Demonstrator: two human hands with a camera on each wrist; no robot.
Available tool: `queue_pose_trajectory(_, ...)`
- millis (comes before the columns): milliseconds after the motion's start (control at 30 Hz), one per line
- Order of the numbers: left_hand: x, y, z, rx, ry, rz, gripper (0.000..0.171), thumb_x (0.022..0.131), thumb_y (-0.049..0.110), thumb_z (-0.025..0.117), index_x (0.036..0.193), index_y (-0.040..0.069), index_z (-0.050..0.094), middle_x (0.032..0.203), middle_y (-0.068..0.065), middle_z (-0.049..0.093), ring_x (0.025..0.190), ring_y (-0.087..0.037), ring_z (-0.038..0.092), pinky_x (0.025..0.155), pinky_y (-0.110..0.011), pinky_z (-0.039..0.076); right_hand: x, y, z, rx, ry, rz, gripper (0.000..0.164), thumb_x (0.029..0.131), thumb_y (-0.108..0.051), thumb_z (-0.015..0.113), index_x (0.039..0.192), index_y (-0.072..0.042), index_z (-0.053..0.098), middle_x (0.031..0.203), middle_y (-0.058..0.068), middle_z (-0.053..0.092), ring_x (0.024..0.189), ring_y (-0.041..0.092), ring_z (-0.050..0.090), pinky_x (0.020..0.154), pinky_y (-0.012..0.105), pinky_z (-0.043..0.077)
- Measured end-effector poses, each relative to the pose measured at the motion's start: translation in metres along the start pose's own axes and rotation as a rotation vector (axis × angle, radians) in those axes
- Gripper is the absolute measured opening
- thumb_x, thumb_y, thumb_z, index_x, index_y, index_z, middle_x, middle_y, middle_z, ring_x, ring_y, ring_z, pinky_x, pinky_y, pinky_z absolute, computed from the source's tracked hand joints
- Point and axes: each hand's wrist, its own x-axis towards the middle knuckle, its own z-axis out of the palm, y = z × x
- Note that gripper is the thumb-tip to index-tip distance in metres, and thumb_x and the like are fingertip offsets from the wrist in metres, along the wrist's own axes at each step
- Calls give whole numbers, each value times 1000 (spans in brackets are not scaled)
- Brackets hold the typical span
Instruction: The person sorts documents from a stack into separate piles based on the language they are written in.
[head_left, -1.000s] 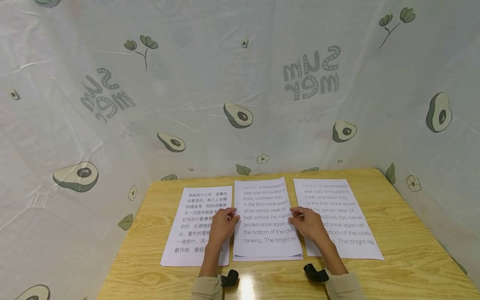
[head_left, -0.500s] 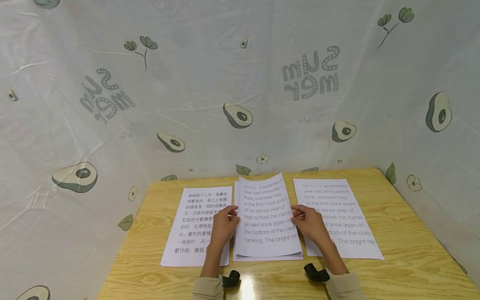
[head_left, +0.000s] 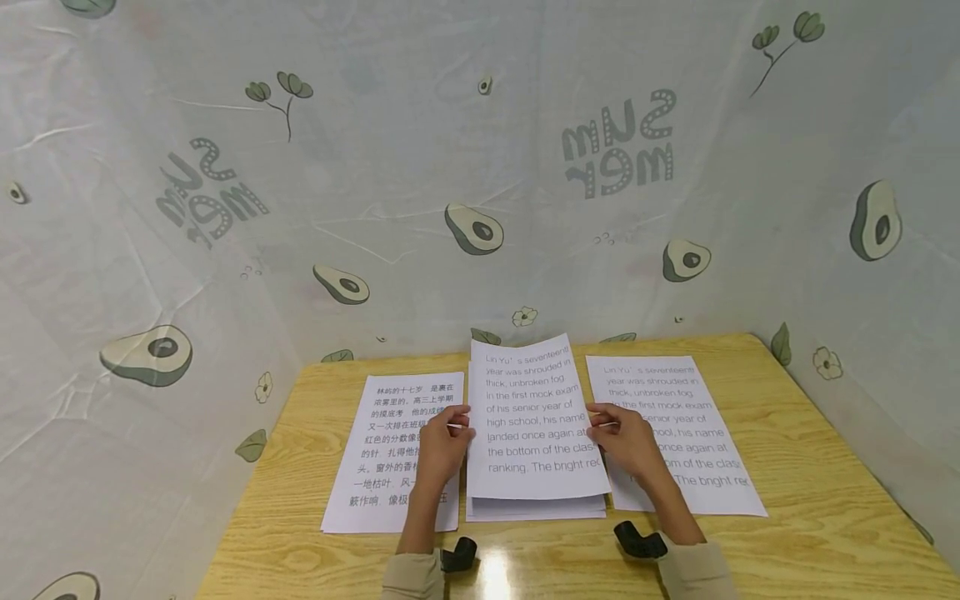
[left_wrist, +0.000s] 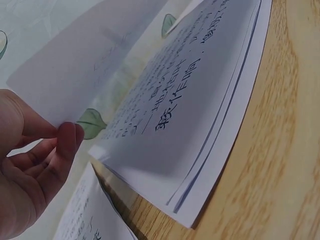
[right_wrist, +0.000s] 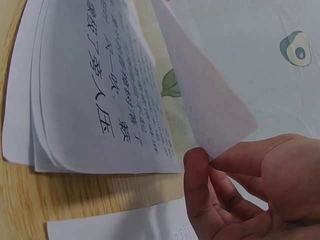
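My left hand (head_left: pixel 442 446) and right hand (head_left: pixel 630 437) raise an English-printed sheet (head_left: pixel 532 408) above the middle stack (head_left: pixel 536 509). Over the last second the sheet passes from lying nearly flat to standing off the pages below, its near edge lifted and its far edge bowed. The separation bares a Chinese-printed page (left_wrist: pixel 165 155) on top of the stack, so the lifted sheet appears parted from the rest. Each hand is narrowed to a pinch, thumb and fingertip meeting on opposite side edges of the sheet; the remaining fingers curl loosely. To the left, just beside the stack, lies another Chinese-printed page (head_left: pixel 367 450), partly behind my left hand; to the right, a second English-printed sheet (head_left: pixel 712 492), partly behind my right. All rest on a wood-grain table (head_left: pixel 810 475), backed by an avocado-patterned curtain (head_left: pixel 405 167).
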Motion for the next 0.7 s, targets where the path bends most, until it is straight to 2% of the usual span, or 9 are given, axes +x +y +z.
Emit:
queue_pose_trajectory(133, 0, 0, -1, -17, 0, -4, 38, 91, 0, 79, 128, 6, 76, 107, -8, 78, 87, -16, 70, 75, -26, 60, 0, 2, -1, 12, -4, 2, 44, 98, -3, 72, 141, 2, 66, 120, 22, 72, 100, 21, 74, 73, 23, 61)
queue_pose_trajectory(300, 0, 2, 5, -69, 2, -2, 38, 91, -2, 78, 128, 5, 76, 107, -10, 77, 86, -16, 71, 70, -24, 60, 1, 1, -7, 25, -14, 19, 45, 99, -3, 70, 143, 3, 65, 122, 23, 70, 104, 27, 75, 76, 27, 63)
queue_pose_trajectory(467, -4, 9, 23, -113, 8, 6, 39, 90, -4, 77, 128, 4, 76, 107, -11, 77, 86, -15, 72, 68, -23, 61, -1, 7, -20, -1, -15, 35, 46, 100, -5, 70, 145, 3, 63, 126, 26, 69, 107, 29, 74, 76, 26, 62)
queue_pose_trajectory(700, -10, 28, 54, -118, 6, 20, 38, 90, -2, 79, 127, 5, 76, 107, -8, 77, 87, -12, 73, 73, -21, 61, -6, 24, -47, -86, 10, 42, 47, 101, -7, 69, 145, 5, 62, 127, 28, 69, 106, 29, 73, 72, 23, 59)
